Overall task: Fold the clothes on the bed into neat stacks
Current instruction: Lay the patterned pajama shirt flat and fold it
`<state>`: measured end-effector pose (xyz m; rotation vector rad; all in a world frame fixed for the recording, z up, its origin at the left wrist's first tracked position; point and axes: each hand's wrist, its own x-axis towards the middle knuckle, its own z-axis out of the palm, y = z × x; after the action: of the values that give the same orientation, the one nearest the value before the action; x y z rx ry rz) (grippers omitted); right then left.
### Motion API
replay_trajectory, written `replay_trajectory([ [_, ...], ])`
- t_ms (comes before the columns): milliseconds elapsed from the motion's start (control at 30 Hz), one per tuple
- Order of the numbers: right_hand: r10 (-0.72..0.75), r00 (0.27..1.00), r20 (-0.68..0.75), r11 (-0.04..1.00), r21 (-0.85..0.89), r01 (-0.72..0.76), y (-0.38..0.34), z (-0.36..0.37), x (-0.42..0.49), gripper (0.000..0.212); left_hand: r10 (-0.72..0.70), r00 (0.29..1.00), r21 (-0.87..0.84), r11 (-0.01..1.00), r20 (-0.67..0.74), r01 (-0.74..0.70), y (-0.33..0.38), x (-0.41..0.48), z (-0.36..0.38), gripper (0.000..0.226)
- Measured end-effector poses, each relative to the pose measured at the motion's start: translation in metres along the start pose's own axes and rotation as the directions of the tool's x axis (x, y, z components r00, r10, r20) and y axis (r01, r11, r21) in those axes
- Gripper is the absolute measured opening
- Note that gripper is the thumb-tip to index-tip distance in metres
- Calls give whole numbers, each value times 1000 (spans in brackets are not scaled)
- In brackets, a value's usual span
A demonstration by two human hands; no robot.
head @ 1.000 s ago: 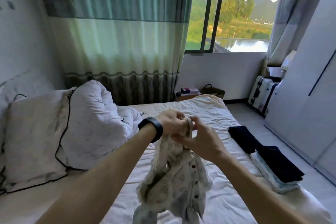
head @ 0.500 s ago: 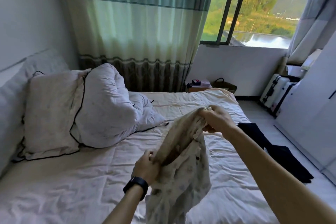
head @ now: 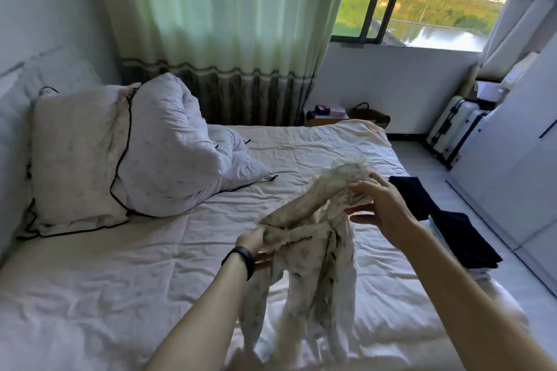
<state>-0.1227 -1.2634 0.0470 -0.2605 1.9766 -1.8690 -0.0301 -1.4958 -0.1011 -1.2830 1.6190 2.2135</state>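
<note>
Garment (head: 313,253) = pale printed piece, maybe a baby one-piece, not sure. Mostly off the bed (head: 120,286): loose limbs hang straight down below L hand. Tips either brush the sheet or sit just above it, too blurred to tell.

L hand (head: 256,242): the nearer one, low, fingers curled tight on a bunched edge, firm grip.

R hand (head: 384,205): farther and higher, up-right of L hand. Fingers fairly straight over the fabric w/ thumb under it, so a loose pinch on the far bunched end. Motion blur, can't tell how deep the grip goes.

Key geometry: held edge runs diagonally from L hand up and away to R hand, slack in the middle. Rest of the piece has a vertical long axis and drops from the L hand end, so most weight is on that side.

Judgement: step = finding/spreading the top edge before laying flat. Next move prob needs the hands drawn apart along that diagonal, then lowered onto the sheet beyond L hand.

Folded stack (head: 452,229), dark piece on top, sits just right of R hand at the bed edge, so R hand is closer for drop-off. Pillows (head: 90,153) are well left of L hand and beyond it.
</note>
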Motion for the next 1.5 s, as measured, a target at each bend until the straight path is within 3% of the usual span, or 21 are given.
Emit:
replay_trajectory([
  [67,57,995,-82,998,30,-55,20,-25,-7,6,40,999,-187,982,5,-39,24,2,-11,22],
  [167,191,959,-209,977,134,-166,62,-57,-14,16,145,965,-455,890,218,-31,66,-9,-24,35],
  [267,313,924,-221,913,339,-228,91,-57,-17,23,198,898,-401,916,394,-26,89,-35,-21,53],
  [333,373,914,-157,824,509,-249,92,-49,-16,32,142,865,-284,959,482,0,92,-47,-19,57],
  [467,391,918,70,714,606,-351,81,-39,-11,36,22,881,-16,1000,472,-16,91,-57,-35,40],
  [667,423,896,133,723,547,-422,102,-28,-11,45,96,934,-340,940,344,28,79,-51,-76,31],
  [767,499,850,166,735,438,-517,106,-14,-14,31,91,934,-361,932,346,43,61,-53,-84,31],
  [867,545,839,5,787,341,-513,114,-2,-15,36,49,933,-306,950,357,67,49,-61,-97,28],
  [900,495,866,-76,852,238,-466,117,2,-16,40,39,945,-207,978,326,32,46,-62,-104,25],
  [967,330,938,-105,929,-142,-343,117,14,-21,40,66,977,241,964,201,-115,39,-58,-115,42],
  [1000,262,963,-69,888,-373,-268,116,21,-22,34,108,982,475,863,154,-170,35,-56,-117,43],
  [1067,187,981,-48,632,-759,-158,111,34,-23,16,180,973,782,581,147,-226,32,-53,-118,30],
  [1133,126,991,-47,353,-931,-90,105,45,-19,6,266,958,896,391,109,-210,35,-48,-117,37],
  [1200,101,993,-53,268,-960,-79,99,50,-16,4,425,904,958,231,55,-168,41,-43,-120,37],
  [1267,68,995,-70,282,-956,-86,92,51,-13,11,617,787,992,90,14,-89,47,-42,-125,26],
  [1333,0,999,-53,398,-916,-49,84,52,-11,20,740,673,993,85,-12,-76,53,-44,-128,21],
  [1367,-35,999,-34,520,-854,-11,80,52,-10,23,755,656,967,186,-26,-177,59,-44,-129,19],
  [1433,-25,999,-39,820,-573,-2,66,53,-13,28,676,737,697,537,-18,-475,74,-47,-127,27],
  [1467,-17,999,-51,912,-410,-6,58,52,-14,28,667,745,529,630,8,-569,81,-53,-125,35],
  [1500,-28,997,-67,960,-281,8,51,50,-15,28,700,714,450,629,26,-634,91,-61,-123,41],
])
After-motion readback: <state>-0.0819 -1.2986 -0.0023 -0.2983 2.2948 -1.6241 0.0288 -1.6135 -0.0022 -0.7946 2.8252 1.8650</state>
